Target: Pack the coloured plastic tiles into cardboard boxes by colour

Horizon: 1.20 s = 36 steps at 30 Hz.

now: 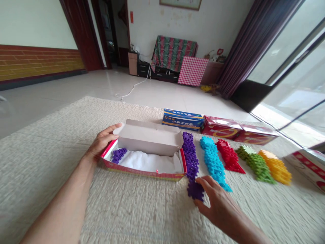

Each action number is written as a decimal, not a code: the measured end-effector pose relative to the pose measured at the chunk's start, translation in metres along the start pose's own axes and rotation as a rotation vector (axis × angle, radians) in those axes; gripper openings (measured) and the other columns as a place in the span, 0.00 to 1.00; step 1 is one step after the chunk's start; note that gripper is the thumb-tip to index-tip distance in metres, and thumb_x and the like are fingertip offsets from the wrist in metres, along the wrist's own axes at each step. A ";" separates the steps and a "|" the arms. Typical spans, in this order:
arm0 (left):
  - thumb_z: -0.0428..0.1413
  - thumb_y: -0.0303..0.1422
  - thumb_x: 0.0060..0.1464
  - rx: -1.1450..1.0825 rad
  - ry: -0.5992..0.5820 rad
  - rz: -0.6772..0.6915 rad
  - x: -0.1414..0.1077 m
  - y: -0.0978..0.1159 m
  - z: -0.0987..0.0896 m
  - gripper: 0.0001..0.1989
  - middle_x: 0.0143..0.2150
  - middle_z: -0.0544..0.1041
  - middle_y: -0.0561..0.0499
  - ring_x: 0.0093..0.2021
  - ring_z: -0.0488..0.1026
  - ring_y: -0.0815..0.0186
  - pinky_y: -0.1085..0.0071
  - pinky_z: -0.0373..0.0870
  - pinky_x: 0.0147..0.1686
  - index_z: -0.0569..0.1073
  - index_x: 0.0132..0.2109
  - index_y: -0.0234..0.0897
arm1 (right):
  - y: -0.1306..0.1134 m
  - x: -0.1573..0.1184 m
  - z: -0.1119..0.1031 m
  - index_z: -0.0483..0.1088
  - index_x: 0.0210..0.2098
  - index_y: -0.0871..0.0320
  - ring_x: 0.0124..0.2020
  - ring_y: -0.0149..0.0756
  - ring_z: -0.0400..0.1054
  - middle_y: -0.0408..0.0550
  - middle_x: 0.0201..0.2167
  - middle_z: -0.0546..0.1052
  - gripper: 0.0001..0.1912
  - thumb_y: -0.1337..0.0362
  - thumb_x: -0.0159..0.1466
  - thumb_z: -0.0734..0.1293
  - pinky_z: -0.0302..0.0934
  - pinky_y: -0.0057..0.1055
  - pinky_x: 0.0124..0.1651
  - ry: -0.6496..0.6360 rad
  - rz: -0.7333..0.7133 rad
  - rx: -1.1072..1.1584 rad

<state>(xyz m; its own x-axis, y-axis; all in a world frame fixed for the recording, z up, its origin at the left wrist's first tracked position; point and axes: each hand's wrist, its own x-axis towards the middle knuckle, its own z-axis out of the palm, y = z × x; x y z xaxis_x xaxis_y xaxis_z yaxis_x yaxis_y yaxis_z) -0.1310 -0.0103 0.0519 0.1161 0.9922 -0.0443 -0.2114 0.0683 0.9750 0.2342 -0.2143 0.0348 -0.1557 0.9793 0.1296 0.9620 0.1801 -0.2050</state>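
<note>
My left hand [101, 141] grips the left end of an open cardboard box [144, 172], its thumb and fingers at the raised lid [149, 131]. Inside the box, a purple interlocking plastic tile [118, 155] lies at the left end, beside a white cloth-like lining [148, 161]. To the right of the box runs an overlapping row of purple tiles [190, 154]. At its near end my right hand [218, 205] has thumb and fingertips around a purple tile [195, 190]. Whether that tile is lifted off the mat, I cannot tell.
Rows of blue tiles [214, 162], red tiles [228, 155], green tiles [257, 164] and yellow tiles [275, 166] lie rightward on the woven mat [132, 210]. Behind them stand a blue box [182, 120] and red boxes [220, 128]. Another box [308, 166] sits far right.
</note>
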 end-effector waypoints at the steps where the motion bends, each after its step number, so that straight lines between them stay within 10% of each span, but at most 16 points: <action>1: 0.62 0.30 0.42 -0.012 -0.008 0.004 0.001 -0.001 -0.001 0.33 0.35 0.81 0.50 0.30 0.77 0.65 0.74 0.72 0.32 0.67 0.58 0.37 | 0.004 -0.001 0.000 0.67 0.46 0.58 0.36 0.39 0.74 0.53 0.41 0.75 0.19 0.65 0.54 0.65 0.70 0.35 0.37 0.021 -0.013 -0.003; 8: 0.59 0.28 0.44 -0.091 -0.094 0.026 0.004 -0.005 -0.005 0.30 0.39 0.80 0.49 0.33 0.77 0.64 0.71 0.71 0.36 0.67 0.58 0.36 | -0.008 0.040 -0.054 0.69 0.43 0.50 0.26 0.41 0.73 0.49 0.33 0.78 0.19 0.49 0.55 0.67 0.68 0.35 0.24 0.403 -0.205 0.053; 12: 0.59 0.28 0.44 -0.116 -0.114 0.037 0.006 -0.009 -0.007 0.30 0.40 0.80 0.48 0.35 0.76 0.63 0.69 0.70 0.37 0.68 0.57 0.36 | -0.070 0.102 -0.076 0.70 0.41 0.53 0.32 0.38 0.72 0.48 0.37 0.77 0.14 0.55 0.56 0.68 0.68 0.34 0.33 0.273 -0.308 0.160; 19: 0.59 0.28 0.45 -0.158 -0.162 0.039 0.012 -0.017 -0.014 0.30 0.40 0.79 0.49 0.34 0.75 0.63 0.68 0.68 0.38 0.68 0.58 0.39 | -0.147 0.173 -0.030 0.72 0.35 0.59 0.31 0.33 0.69 0.48 0.33 0.74 0.10 0.64 0.53 0.69 0.62 0.30 0.33 -0.089 -0.476 0.137; 36: 0.58 0.27 0.44 -0.167 -0.185 0.063 0.011 -0.015 -0.012 0.27 0.38 0.79 0.49 0.34 0.74 0.64 0.69 0.65 0.36 0.71 0.55 0.40 | -0.161 0.190 -0.002 0.73 0.29 0.58 0.26 0.32 0.68 0.49 0.31 0.75 0.06 0.62 0.56 0.69 0.59 0.29 0.28 -0.195 -0.608 -0.166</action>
<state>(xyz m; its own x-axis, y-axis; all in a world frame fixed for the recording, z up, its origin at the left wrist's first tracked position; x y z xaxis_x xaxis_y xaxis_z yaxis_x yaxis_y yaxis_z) -0.1383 0.0005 0.0344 0.2703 0.9601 0.0711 -0.3792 0.0383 0.9245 0.0499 -0.0572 0.0943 -0.7053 0.7089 -0.0065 0.7089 0.7053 0.0036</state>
